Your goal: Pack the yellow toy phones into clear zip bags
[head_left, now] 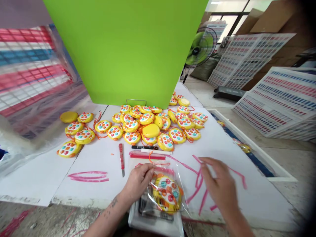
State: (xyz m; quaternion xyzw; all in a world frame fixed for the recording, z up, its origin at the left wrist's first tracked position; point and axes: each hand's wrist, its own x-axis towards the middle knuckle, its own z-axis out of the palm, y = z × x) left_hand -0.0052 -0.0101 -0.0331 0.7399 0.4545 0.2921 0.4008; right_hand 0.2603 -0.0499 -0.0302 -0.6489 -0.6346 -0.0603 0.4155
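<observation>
A clear plastic bag (pixel 181 179) lies in front of me with a yellow animal-shaped toy (pixel 168 192) inside; coloured dots cover the toy's white back. My left hand (pixel 139 181) pinches the bag's upper left edge beside a pink strip. An orange cord (pixel 158 163) loops out at the top. More flat clear bags (pixel 158 225) lie underneath. To the right, my right hand (pixel 219 182) hovers over loose pink strips (pixel 197 191), thumb and forefinger slightly apart near one strip's end. Whether they touch that strip is hard to see.
Many similar yellow toys (pixel 130 125) are heaped behind the bag. A red utility knife (pixel 121 158), blade out, a black marker (pixel 143 147) and a white pen (pixel 156 151) lie nearby. A green board (pixel 130 49) stands behind. White crates (pixel 281 105) and a fan (pixel 197 49) are at right.
</observation>
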